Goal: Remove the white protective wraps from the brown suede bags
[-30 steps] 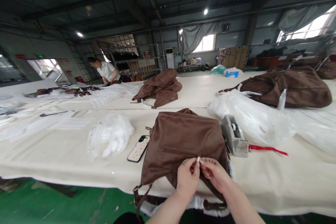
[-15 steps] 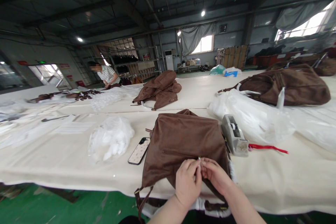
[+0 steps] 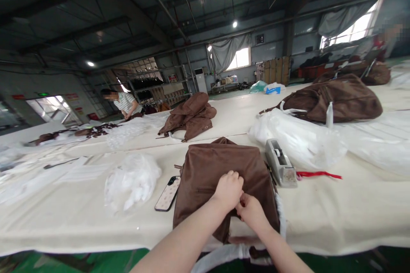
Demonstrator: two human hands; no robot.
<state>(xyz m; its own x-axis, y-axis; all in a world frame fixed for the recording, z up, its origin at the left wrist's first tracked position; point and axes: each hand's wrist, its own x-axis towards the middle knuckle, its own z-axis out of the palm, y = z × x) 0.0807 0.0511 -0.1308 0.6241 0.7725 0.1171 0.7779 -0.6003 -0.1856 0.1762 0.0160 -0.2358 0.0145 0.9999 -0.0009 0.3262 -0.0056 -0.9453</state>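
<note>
A brown leather bag [image 3: 221,166] lies flat on the cream table [image 3: 80,217] right in front of me. My left hand [image 3: 228,189] rests on the bag's front with its fingers curled, pinching at the zipper line. Touching it from the right, my right hand [image 3: 251,211] is also closed in a pinch at the same spot. What the fingertips hold is hidden between the two hands. A phone [image 3: 168,193] in a patterned case lies just left of the bag.
A grey tape dispenser [image 3: 280,164] and a red strip [image 3: 317,174] sit right of the bag. Crumpled clear plastic [image 3: 131,181] lies to the left, more plastic bags [image 3: 294,138] at right. Other brown bags [image 3: 192,115] [image 3: 336,98] rest farther back. A person [image 3: 123,101] works at the far left.
Both hands have moved up the bag's front, the left arm stretching further forward. The small white piece seen between the fingertips before is now hidden. The camera has tilted and shifted slightly.
</note>
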